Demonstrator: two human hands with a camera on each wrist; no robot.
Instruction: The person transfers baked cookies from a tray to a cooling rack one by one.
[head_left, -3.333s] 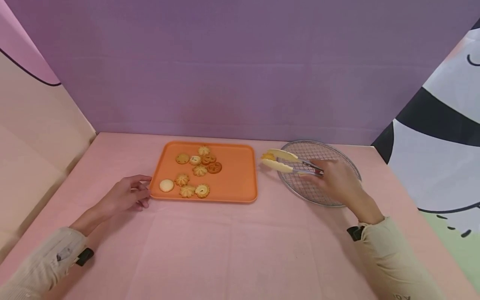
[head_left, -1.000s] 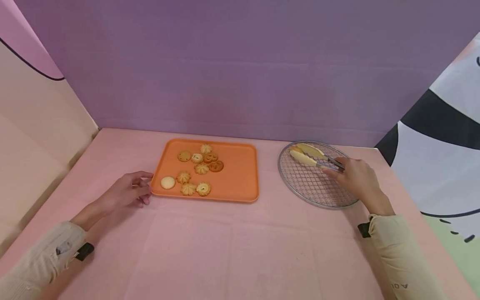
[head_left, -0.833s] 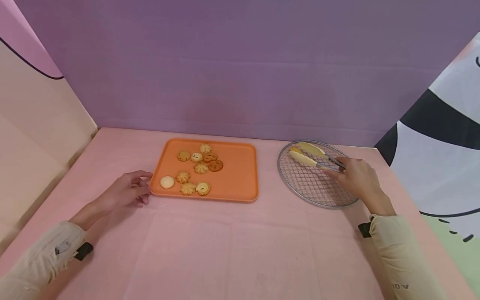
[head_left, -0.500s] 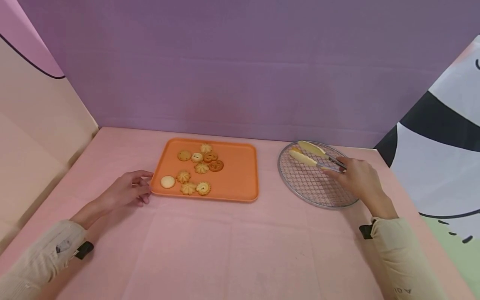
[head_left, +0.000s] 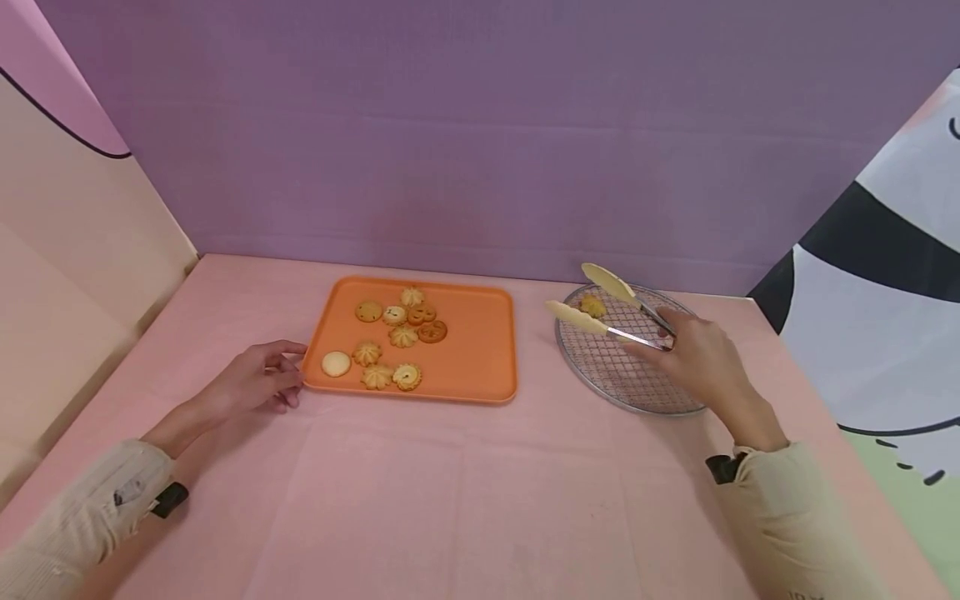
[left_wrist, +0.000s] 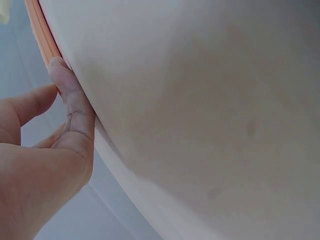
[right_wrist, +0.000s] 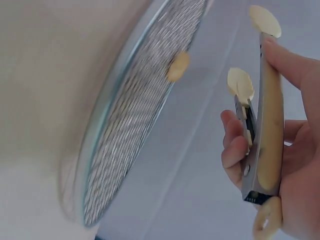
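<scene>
My right hand [head_left: 701, 354] grips a pair of tongs [head_left: 637, 340] with cream tips and metal arms. The tongs' arms are spread wide, with nothing between the tips. Below and between them, a yellow flower-shaped cookie [head_left: 592, 306] lies on the round wire rack [head_left: 630, 379], near its far left rim. In the right wrist view the same cookie [right_wrist: 178, 66] sits on the mesh, apart from the tongs [right_wrist: 265, 125]. At the left, my left hand [head_left: 251, 383] touches the near left edge of the orange tray [head_left: 472, 350] with its fingertips. Several cookies [head_left: 403, 336] lie on the tray's left half.
A pink cloth [head_left: 457, 492] covers the table, and a strip of it separates tray and rack. Behind stands a purple backdrop [head_left: 450, 150]. Printed panels rise at both sides, the right one [head_left: 892, 292] close to the rack.
The tongs carried the yellow cookie from beside the tray onto the rack. They have since spread and lifted slightly left, leaving the cookie there. My left hand stays at the tray edge.
</scene>
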